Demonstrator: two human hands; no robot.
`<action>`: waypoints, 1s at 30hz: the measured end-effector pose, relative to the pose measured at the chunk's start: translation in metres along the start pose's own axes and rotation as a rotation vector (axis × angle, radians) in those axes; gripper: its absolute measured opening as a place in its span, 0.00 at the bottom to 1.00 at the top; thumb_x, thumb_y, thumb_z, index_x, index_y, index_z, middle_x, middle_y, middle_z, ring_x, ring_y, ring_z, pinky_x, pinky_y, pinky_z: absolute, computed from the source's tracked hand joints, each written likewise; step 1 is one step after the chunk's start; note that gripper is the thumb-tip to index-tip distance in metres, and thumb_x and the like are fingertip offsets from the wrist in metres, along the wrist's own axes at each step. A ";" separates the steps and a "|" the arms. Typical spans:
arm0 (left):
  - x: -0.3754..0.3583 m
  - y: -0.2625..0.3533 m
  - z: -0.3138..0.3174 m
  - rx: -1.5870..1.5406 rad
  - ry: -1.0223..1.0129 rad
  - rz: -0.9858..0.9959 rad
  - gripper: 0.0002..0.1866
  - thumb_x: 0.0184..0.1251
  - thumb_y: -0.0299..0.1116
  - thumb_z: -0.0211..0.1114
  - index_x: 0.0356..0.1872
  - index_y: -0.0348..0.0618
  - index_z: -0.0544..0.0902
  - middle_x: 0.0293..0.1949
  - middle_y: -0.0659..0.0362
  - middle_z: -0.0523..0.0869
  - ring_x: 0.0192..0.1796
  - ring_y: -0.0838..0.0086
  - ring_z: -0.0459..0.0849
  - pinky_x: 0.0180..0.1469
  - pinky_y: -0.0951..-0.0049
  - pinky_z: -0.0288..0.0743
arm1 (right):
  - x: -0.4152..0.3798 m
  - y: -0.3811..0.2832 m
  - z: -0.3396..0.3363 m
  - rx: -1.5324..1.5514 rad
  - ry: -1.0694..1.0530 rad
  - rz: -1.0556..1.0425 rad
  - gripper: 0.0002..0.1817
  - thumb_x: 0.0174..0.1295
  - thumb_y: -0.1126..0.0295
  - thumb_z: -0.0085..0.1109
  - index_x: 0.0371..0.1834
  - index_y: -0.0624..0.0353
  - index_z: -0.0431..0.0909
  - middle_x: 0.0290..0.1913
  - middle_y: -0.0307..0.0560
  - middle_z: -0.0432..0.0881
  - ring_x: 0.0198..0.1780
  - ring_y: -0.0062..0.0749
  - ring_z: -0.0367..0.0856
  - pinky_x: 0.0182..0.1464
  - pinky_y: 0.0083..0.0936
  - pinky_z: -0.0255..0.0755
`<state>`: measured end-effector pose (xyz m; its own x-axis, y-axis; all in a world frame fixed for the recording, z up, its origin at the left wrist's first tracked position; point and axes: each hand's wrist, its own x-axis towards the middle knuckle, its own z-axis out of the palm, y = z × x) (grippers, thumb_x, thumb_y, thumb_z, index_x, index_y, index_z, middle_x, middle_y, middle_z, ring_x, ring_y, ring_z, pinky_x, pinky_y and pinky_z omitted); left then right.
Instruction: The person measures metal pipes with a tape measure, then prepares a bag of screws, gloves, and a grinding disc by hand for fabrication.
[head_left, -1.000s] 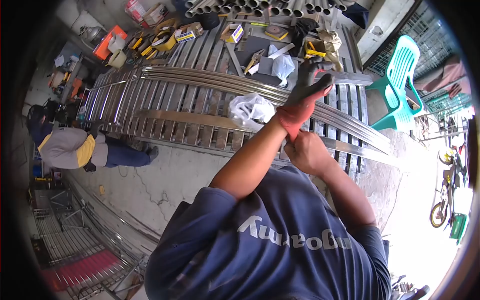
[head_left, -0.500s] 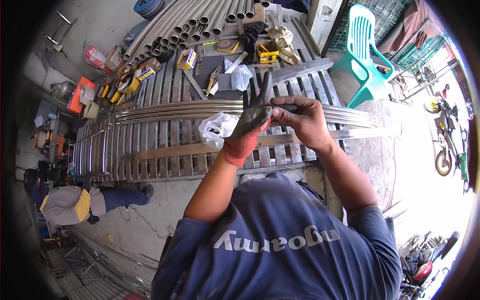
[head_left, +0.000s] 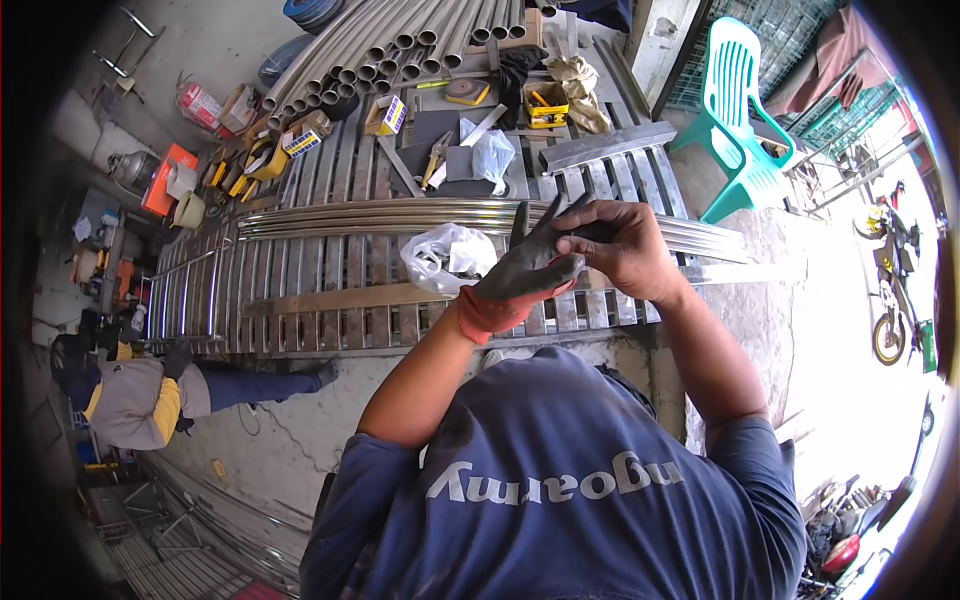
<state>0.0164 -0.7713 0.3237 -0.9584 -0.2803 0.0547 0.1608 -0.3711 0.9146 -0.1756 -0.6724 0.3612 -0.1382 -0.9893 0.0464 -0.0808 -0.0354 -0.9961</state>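
My left hand [head_left: 525,272] wears a work glove [head_left: 492,312] with a red back and cuff and a dark coated palm. Its fingers are spread and it holds nothing. My bare right hand [head_left: 632,248] pinches a finger of that glove between thumb and fingers. Both hands are above a slatted metal bench [head_left: 330,335]. Beside the gloved hand lies a white plastic bag [head_left: 448,258]. Below the hands, a bundle of thin shiny tubes [head_left: 350,218] and a long flat bar [head_left: 345,299] run across the slats.
Larger steel pipes [head_left: 400,45] are stacked at the bench's far side. Near them are a yellow bin [head_left: 546,105], a clear bag [head_left: 492,155] and a metal bar [head_left: 608,147]. A green chair [head_left: 735,120] stands right; another person [head_left: 135,400] is at left.
Both hands have moved slightly right and down, and the gloved hand has tilted to the right. My right hand keeps its pinch on the glove. The other person has shifted slightly.
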 end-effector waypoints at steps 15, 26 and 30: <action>-0.023 -0.024 0.003 -0.098 -0.075 0.086 0.58 0.81 0.71 0.57 0.96 0.48 0.42 0.89 0.49 0.62 0.75 0.58 0.78 0.79 0.50 0.72 | -0.016 0.013 -0.002 -1.168 -0.137 -0.857 0.15 0.56 0.68 0.72 0.46 0.60 0.87 0.52 0.50 0.88 0.45 0.43 0.91 0.46 0.38 0.86; -0.028 -0.016 -0.005 -0.273 -0.202 0.077 0.57 0.83 0.68 0.60 0.95 0.44 0.43 0.89 0.49 0.62 0.83 0.59 0.73 0.83 0.52 0.67 | -0.016 0.014 0.001 -1.137 -0.085 -0.862 0.21 0.55 0.67 0.75 0.53 0.59 0.86 0.50 0.49 0.87 0.50 0.46 0.89 0.55 0.43 0.86; -0.032 0.008 0.000 -0.223 0.040 0.145 0.67 0.69 0.80 0.63 0.96 0.54 0.41 0.93 0.52 0.56 0.81 0.49 0.76 0.85 0.45 0.60 | -0.020 -0.006 -0.002 -1.101 0.219 -0.730 0.26 0.56 0.70 0.77 0.60 0.58 0.87 0.54 0.49 0.88 0.59 0.49 0.87 0.68 0.48 0.80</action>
<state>0.0487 -0.7648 0.3292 -0.9123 -0.3777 0.1585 0.3477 -0.5094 0.7871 -0.1746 -0.6524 0.3662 0.1311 -0.7460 0.6529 -0.9369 -0.3085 -0.1644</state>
